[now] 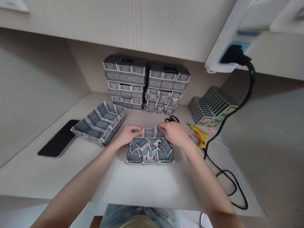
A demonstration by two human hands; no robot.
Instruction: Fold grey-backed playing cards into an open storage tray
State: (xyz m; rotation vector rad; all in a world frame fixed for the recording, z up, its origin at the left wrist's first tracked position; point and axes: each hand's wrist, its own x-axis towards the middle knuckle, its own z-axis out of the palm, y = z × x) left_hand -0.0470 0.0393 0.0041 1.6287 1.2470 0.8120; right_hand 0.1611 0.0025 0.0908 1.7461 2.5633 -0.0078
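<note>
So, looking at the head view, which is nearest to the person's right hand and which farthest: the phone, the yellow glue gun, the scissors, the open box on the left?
From the right hand:
1. Scissors, just beyond it.
2. Yellow glue gun, to its right.
3. Open box, across to the left.
4. Phone, farther left.

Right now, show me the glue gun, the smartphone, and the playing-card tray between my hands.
Yellow glue gun (201, 135), head view: its body.
Black smartphone (59, 138), head view: its upper face.
Playing-card tray (149, 132), head view: its far wall.
</note>
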